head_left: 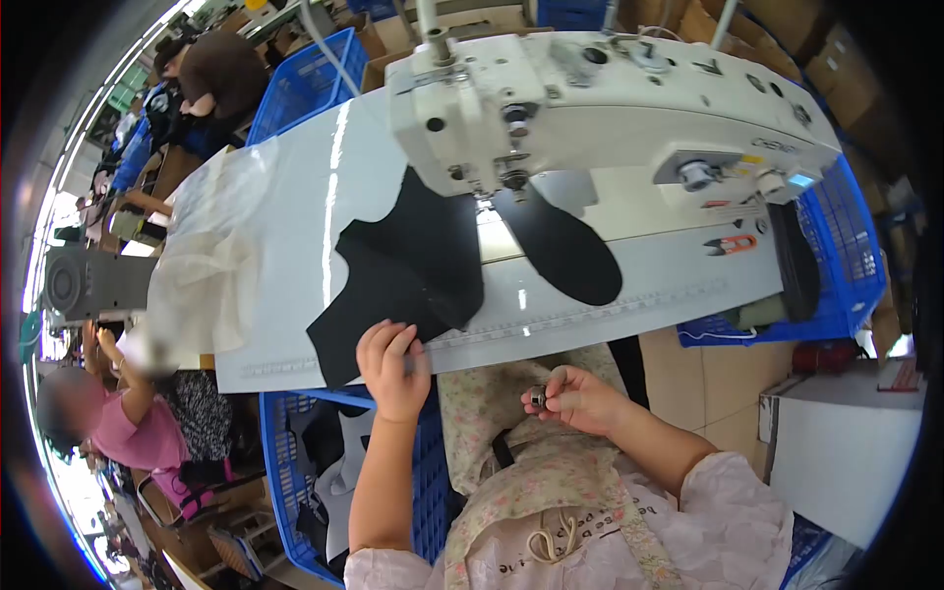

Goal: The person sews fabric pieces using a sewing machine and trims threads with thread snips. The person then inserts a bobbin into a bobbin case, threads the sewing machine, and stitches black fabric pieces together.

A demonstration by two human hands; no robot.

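My right hand [580,400] pinches a small metal bobbin case [537,396] above my apron, just off the table's front edge. Loosely bent, the fingers of my left hand [395,374] rest at the lower edge of a large black fabric piece [408,261], grasping nothing that I can see. Part of that hand is blurred. The black fabric lies left of the needle area of a white sewing machine [610,118]. A rounded black piece [570,251] extends from beneath the machine head, to the right.
Orange-handled thread snips [731,245] lie on the white table [285,295], right side. Blue crates stand below left [430,482] and at right [846,246]. Sheer pale cloth [206,265] covers the table's left end. A person in pink [147,428] sits at left.
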